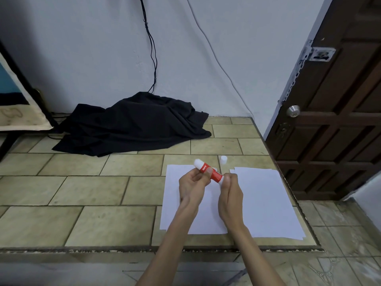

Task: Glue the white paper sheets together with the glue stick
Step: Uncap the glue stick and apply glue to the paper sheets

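Note:
A red and white glue stick [209, 172] lies tilted in the air between both hands, its white glue end up and to the left. My left hand [192, 185] pinches the red barrel near the top. My right hand [229, 195] grips the white base at the lower right end. The white cap [223, 159] stands upright on the tiles behind them. Below the hands lies one white paper sheet [175, 203] on the tiled platform. A stack of white sheets [268, 203] lies beside it on the right, slightly overlapping it.
A crumpled black cloth [134, 124] lies at the back of the tiled platform [82, 193] against the wall, with cables running down to it. A dark wooden door [329, 120] stands at the right. The platform's front edge drops to a lower tiled floor.

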